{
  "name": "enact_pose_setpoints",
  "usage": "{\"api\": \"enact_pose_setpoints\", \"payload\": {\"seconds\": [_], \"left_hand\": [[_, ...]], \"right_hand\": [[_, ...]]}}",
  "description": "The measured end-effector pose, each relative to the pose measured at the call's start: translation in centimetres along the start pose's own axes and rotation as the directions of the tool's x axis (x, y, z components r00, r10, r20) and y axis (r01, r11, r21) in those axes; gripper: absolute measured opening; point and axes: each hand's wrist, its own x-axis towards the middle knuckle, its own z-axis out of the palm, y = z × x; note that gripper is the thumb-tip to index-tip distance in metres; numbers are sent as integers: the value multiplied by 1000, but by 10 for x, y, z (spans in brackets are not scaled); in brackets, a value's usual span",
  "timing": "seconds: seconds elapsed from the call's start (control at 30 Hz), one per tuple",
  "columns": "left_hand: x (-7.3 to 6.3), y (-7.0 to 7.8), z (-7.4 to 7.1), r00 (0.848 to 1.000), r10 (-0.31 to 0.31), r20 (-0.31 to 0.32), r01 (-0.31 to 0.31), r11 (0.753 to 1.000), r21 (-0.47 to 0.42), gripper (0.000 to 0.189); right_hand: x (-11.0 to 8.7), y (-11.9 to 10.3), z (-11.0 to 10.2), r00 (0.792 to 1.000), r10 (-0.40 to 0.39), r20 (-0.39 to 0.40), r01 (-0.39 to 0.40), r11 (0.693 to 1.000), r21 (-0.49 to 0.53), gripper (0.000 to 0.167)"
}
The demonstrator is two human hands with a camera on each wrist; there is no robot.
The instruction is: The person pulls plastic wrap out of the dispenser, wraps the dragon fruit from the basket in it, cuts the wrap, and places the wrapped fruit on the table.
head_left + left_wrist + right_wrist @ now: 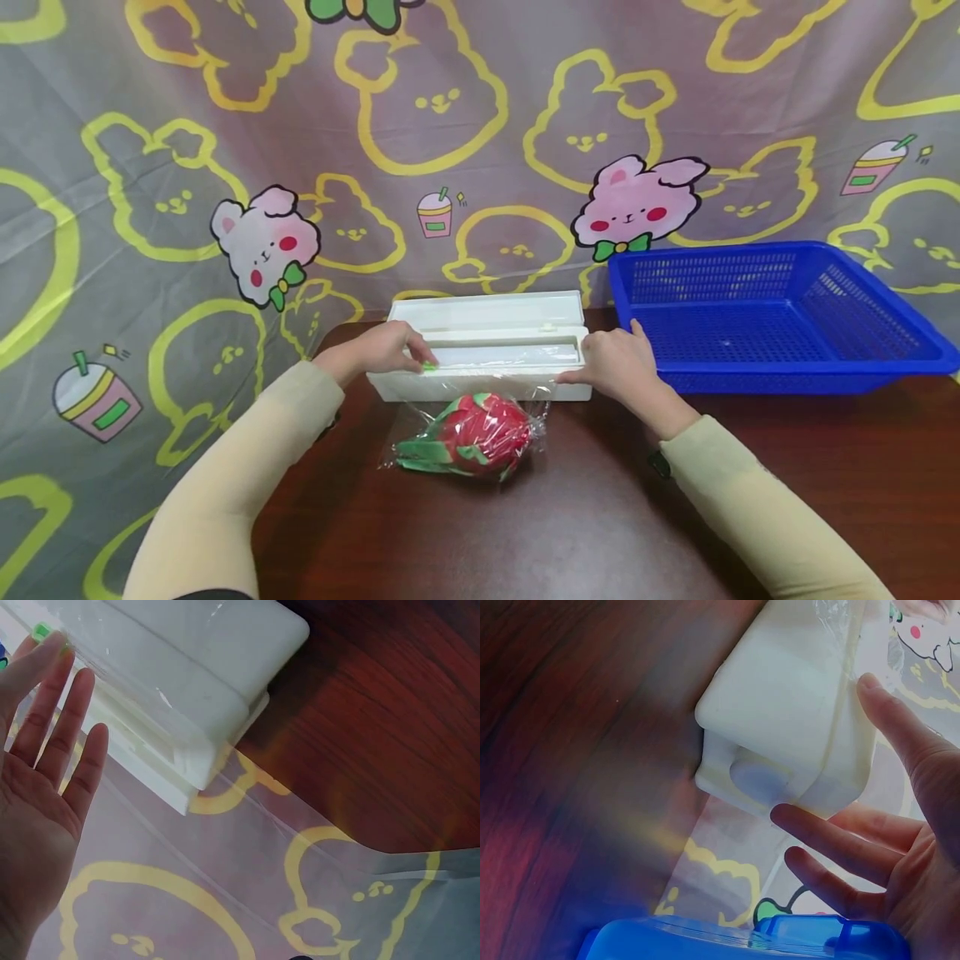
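A white cling film dispenser [480, 385] lies on the table with its lid [487, 312] raised at the back and a roll [506, 356] inside. My left hand [386, 346] pinches a small green slide cutter [43, 633] between thumb and forefinger at the left of the dispenser's front rim; the other fingers are extended. My right hand [618, 367] holds the dispenser's right end, thumb at the front edge, fingers around the end. Clear film runs over the front rim to a red dragon fruit [491, 433] with green tips, lying wrapped in film before the dispenser.
A blue plastic basket [757, 367] with perforated sides stands at the right, close to my right hand. Behind the dark wooden table [585, 533] hangs a patterned cloth [510, 100].
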Motion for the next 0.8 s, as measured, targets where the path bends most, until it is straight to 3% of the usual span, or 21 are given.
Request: {"api": "enact_pose_setpoints", "payload": {"seconds": [0.3,0.73,0.8], "left_hand": [[-7,-5,-1,1000,21,-18,-21,1000,-1,18],[-17,-14,-2,999,-17,-44,17,1000,-4,19],[-21,-16,-3,998,-50,-47,50,999,2,18]], "right_hand": [[0,2,3,1000,-1,-17,1,1000,5,64],[-1,0,0,1000,3,-14,-2,1000,5,63],[-2,1,0,1000,0,-11,0,1000,8,63]]}}
